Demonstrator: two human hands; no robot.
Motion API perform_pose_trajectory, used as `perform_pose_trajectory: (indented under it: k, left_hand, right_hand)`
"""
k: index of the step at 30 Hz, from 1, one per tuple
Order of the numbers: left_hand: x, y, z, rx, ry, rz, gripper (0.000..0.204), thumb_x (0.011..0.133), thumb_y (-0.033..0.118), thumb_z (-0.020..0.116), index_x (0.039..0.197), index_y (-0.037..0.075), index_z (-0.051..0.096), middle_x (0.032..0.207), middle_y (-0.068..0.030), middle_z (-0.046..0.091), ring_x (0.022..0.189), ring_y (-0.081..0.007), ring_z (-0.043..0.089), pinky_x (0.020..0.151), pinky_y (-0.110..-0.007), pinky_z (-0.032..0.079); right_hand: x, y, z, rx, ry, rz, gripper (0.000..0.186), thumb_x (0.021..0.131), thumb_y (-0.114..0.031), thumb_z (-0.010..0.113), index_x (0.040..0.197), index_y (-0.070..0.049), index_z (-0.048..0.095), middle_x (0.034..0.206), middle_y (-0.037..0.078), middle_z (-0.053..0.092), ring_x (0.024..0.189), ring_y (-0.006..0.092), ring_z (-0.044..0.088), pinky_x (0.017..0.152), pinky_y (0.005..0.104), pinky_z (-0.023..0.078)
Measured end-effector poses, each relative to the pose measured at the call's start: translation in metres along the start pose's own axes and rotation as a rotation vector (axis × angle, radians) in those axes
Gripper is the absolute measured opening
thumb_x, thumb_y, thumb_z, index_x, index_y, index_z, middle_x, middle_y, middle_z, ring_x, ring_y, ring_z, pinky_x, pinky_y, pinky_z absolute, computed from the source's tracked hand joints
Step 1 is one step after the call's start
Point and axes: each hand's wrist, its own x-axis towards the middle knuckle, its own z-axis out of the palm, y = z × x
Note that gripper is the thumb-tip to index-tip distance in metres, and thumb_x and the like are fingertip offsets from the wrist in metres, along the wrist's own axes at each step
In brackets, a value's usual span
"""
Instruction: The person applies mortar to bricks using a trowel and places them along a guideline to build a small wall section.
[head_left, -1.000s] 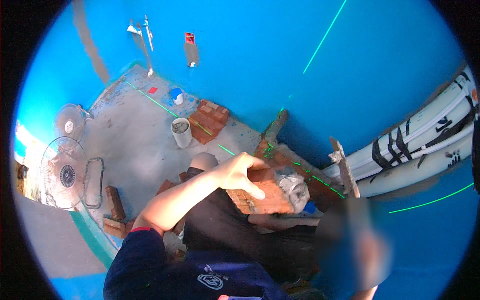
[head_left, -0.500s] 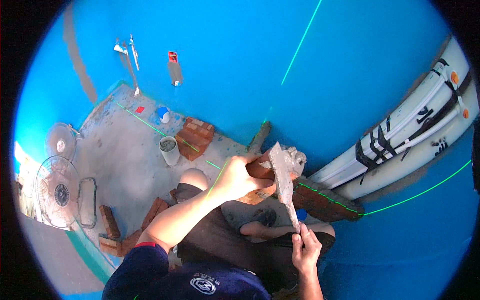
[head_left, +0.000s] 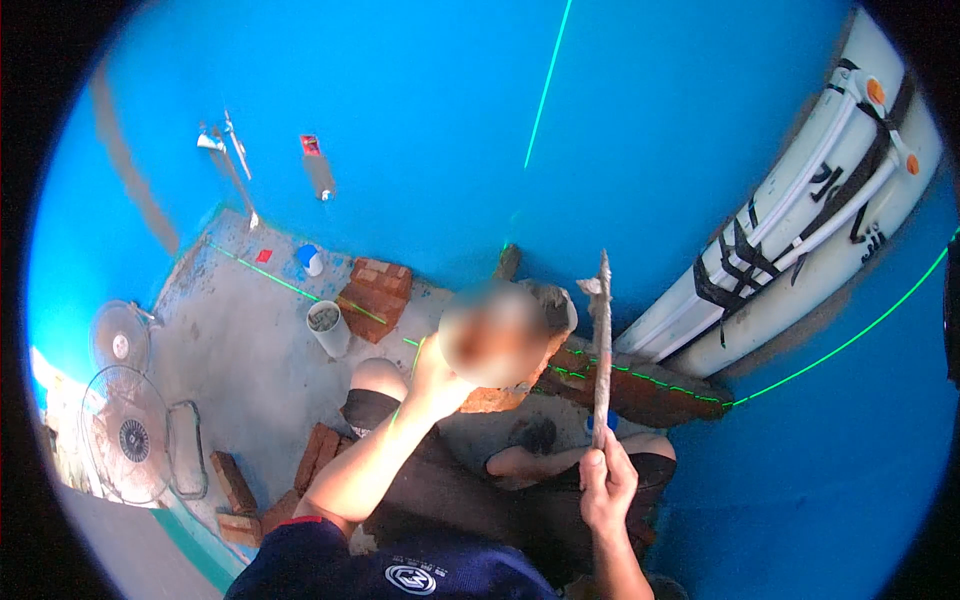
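My left hand (head_left: 432, 380) is closed around a reddish brick, raised in front of me above the low brickwork. A smeared patch hides most of the brick and the fingertips. Grey mortar (head_left: 557, 308) coats the brick's right end. In my right hand (head_left: 608, 485) is the handle of a mortar-crusted trowel (head_left: 603, 350), held upright with its blade edge-on to me. A small gap separates the blade from the brick. Below the held brick, an orange brick edge (head_left: 495, 400) shows, and a low brick course (head_left: 650, 392) runs right to the blue wall.
A white bucket of grey mix (head_left: 328, 330) stands beside stacked bricks (head_left: 375, 295). Loose bricks (head_left: 235, 485) lie to my left, near a fan (head_left: 130, 440). White taped panels (head_left: 770, 270) lean at right. Green laser lines cross floor and walls. My bent legs are below.
The trowel has come away from the brick's end and turned from flat to edge-on. My left hand, with the brick, has shifted slightly left. The whole view has tilted a little.
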Motion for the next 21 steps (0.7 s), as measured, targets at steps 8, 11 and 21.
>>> perform_pose_trajectory:
  k: [8, 11, 21]
  left_hand:
    - [-0.006, 0.014, 0.017, -0.001, 0.089, 0.059, 0.060, 0.062, 0.017, 0.088, 0.111, -0.002, 0.061, 0.096, -0.0056, 0.067, 0.088, -0.0104, 0.060, 0.081, -0.027, 0.049]
    - [0.001, 0.019, 0.015, -0.024, 0.146, 0.004, 0.051, 0.061, 0.009, 0.084, 0.105, -0.001, 0.061, 0.088, -0.0035, 0.065, 0.083, -0.0099, 0.058, 0.078, -0.026, 0.048]
    - [0.026, -0.015, -0.022, -0.328, 0.204, -0.043, 0.042, 0.071, -0.003, 0.073, 0.111, -0.003, 0.060, 0.105, -0.0093, 0.067, 0.094, -0.0187, 0.064, 0.085, -0.034, 0.050]
  right_hand:
    - [0.005, -0.032, 0.046, 0.082, 0.128, -0.013, 0.036, 0.089, -0.004, 0.060, 0.123, 0.005, 0.055, 0.080, 0.017, 0.055, 0.067, 0.0281, 0.052, 0.063, 0.0354, 0.045]
    - [-0.004, -0.019, 0.033, 0.042, 0.040, -0.055, 0.036, 0.088, -0.004, 0.062, 0.123, 0.003, 0.057, 0.077, 0.015, 0.055, 0.065, 0.0268, 0.052, 0.062, 0.0336, 0.046]
    - [-0.046, 0.025, -0.003, 0.638, 0.005, 0.430, 0.041, 0.097, -0.024, 0.056, 0.126, 0.005, 0.052, 0.070, 0.000, 0.051, 0.053, 0.0072, 0.044, 0.047, 0.0215, 0.037]
